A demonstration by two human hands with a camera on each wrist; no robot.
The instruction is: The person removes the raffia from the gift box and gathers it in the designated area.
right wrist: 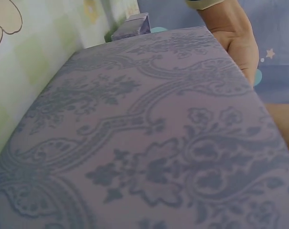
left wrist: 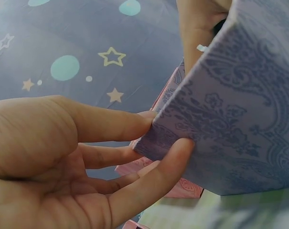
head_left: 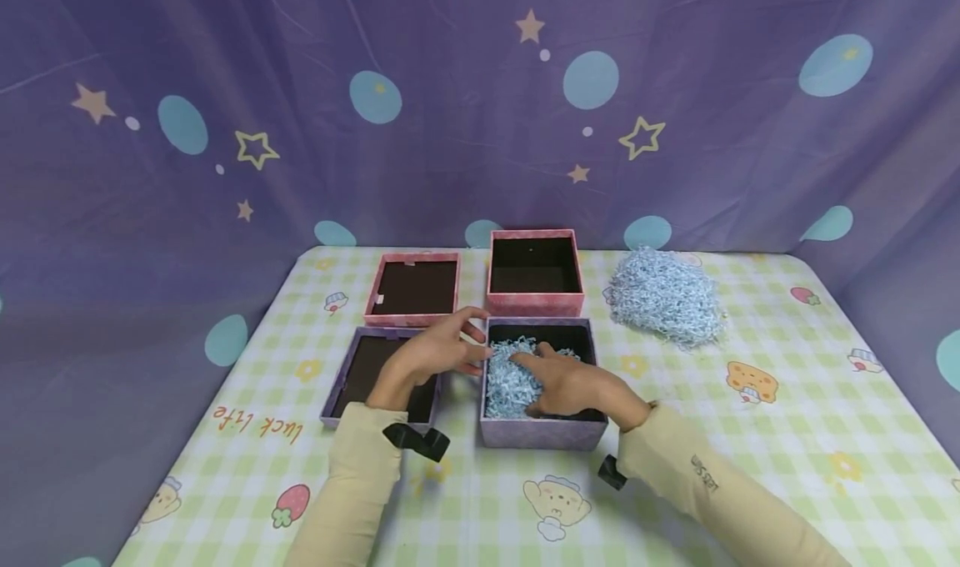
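A purple patterned box stands at mid-table, partly filled with blue shredded paper. My left hand is at its left wall. In the left wrist view the thumb meets the rim of that wall, and another finger touches its outer face. Inside the box, my right hand rests on the shredded paper with fingers spread; some fingertips are hidden. The right wrist view shows mostly the box's patterned outer side and hides the right hand's fingers. A purple lid lies inside-up under my left forearm and hand.
Behind the purple box stands a pink box with a dark interior. A pink lid lies inside-up to its left. At the back right sits a loose heap of blue shredded paper. A purple curtain hangs behind the checked tablecloth.
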